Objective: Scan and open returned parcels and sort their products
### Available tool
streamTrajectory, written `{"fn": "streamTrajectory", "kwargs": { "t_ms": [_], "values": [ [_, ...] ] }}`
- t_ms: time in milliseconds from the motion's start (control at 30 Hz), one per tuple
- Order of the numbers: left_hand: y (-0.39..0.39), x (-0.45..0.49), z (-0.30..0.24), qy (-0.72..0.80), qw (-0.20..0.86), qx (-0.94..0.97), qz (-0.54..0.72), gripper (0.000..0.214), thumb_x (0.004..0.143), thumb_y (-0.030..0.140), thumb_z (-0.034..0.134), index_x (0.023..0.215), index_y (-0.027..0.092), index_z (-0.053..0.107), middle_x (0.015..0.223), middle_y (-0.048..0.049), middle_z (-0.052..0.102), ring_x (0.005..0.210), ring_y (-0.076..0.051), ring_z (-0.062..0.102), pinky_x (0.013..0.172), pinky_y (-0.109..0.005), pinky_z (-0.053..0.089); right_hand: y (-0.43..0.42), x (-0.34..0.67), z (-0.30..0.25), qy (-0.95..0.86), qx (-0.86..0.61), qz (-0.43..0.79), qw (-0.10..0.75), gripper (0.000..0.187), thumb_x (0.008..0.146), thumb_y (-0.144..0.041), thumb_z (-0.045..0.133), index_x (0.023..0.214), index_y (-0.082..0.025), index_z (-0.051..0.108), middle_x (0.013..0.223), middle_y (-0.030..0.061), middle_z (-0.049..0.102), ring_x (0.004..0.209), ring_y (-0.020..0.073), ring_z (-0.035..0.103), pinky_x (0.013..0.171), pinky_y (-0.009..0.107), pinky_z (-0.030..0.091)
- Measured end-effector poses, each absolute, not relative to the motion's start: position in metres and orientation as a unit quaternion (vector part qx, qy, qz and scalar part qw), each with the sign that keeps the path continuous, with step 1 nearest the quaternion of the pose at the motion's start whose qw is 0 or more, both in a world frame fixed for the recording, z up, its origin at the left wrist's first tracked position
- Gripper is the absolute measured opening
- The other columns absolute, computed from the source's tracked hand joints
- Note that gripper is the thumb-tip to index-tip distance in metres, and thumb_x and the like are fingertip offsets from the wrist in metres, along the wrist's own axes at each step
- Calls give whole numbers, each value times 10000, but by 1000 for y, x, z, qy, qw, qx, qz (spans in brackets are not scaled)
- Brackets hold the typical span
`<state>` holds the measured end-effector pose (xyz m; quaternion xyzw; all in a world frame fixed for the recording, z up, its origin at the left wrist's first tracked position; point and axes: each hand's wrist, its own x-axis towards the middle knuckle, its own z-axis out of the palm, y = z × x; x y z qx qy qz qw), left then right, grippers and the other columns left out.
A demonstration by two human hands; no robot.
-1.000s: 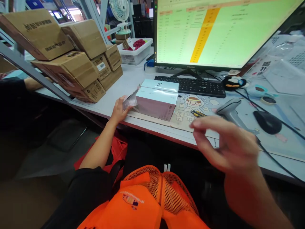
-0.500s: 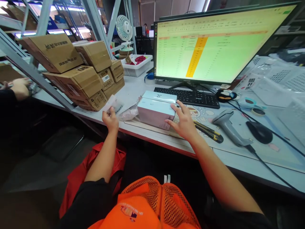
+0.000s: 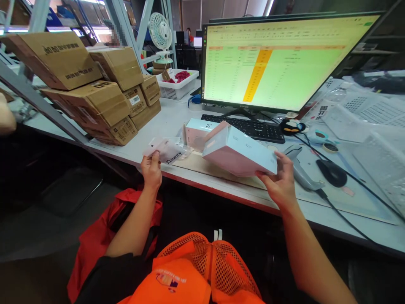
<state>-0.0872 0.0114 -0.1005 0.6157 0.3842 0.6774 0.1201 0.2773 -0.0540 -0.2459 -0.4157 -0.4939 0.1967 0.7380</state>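
My right hand [image 3: 281, 181] grips the right end of a pale blue and pink carton [image 3: 240, 154], which is tilted over the desk edge with its left end toward the middle. My left hand [image 3: 152, 169] pinches a clear plastic bag [image 3: 167, 148] printed with dark lettering that ends in "beauty". Behind the held carton, a second pale carton [image 3: 195, 135] rests on the desk, its left end flap standing out. Part of that second carton is hidden by the first.
Stacked brown cardboard boxes [image 3: 91, 101] stand at the left. Behind the cartons are a keyboard [image 3: 265, 131] and a monitor [image 3: 284, 67]. A barcode scanner [image 3: 303, 173] and a mouse [image 3: 331, 172] lie to the right. A white basket [image 3: 179, 88] and a small fan [image 3: 160, 31] are farther back.
My right hand has lifted and tilted one carton rightward, away from the other one. The plastic bag in my left hand now hangs spread out, with its print facing me.
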Motion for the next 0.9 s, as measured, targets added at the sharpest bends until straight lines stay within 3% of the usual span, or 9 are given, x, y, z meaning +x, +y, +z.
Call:
{"fn": "streamTrajectory", "kwargs": {
  "t_ms": [133, 267, 333, 500, 633, 767, 900],
  "values": [
    [-12, -61, -73, 355, 228, 673, 608, 569, 809, 746, 731, 1074, 243, 716, 1051, -100, 767, 1105, -302, 744, 1020, -472, 614, -74, 282, -259, -480, -416, 238, 735, 895, 744, -405, 873, 1530, -322, 453, 1561, 126, 508, 1457, 340, 501, 1069, 490, 573],
    [-48, -39, -38, 334, 368, 798, 341, 533, 826, 755, 725, 869, 224, 730, 968, -135, 766, 989, -361, 763, 870, -551, 653, -106, 275, -269, -499, -424, 254, 711, 818, 783, -413, 858, 1521, -327, 516, 1585, 103, 511, 1494, 353, 470, 1160, 522, 496],
    [-62, -27, -25, 294, 378, 846, 235, 465, 889, 684, 706, 826, 224, 738, 1115, -158, 764, 1128, -391, 735, 921, -574, 636, -122, 271, -275, -503, -431, 257, 703, 789, 806, -421, 846, 1523, -341, 526, 1549, 93, 548, 1437, 346, 539, 1142, 516, 515],
    [-78, -4, -11, 198, 297, 921, 155, 313, 1027, 501, 572, 927, 268, 755, 1450, -107, 642, 1424, -368, 561, 1147, -633, 491, -156, 259, -291, -475, -455, 224, 719, 779, 752, -428, 892, 1461, -345, 580, 1458, 86, 611, 1294, 325, 642, 1040, 457, 582],
    [-90, -3, -6, 137, 283, 939, 137, 259, 1051, 370, 549, 988, 205, 738, 1321, -170, 681, 1266, -317, 651, 1067, -484, 552, -191, 240, -304, -430, -480, 253, 721, 788, 756, -404, 891, 1462, -290, 561, 1444, 126, 609, 1252, 317, 658, 972, 408, 589],
    [-111, -10, -2, 110, 362, 922, 83, 194, 1039, 290, 563, 998, 185, 721, 1067, -160, 719, 1098, -263, 695, 956, -337, 573, -224, 214, -331, -375, -509, 321, 705, 918, 790, -482, 846, 1577, -257, 430, 1533, 166, 532, 1351, 342, 586, 1050, 444, 541],
    [-119, -14, -44, 75, 454, 885, -66, 219, 1041, 250, 526, 1051, 178, 732, 1347, -200, 674, 1234, -268, 684, 1039, -323, 553, -248, 187, -381, -336, -551, 395, 654, 983, 829, -600, 775, 1630, -240, 334, 1614, 189, 439, 1438, 366, 509, 1141, 502, 484]
  ]
}}
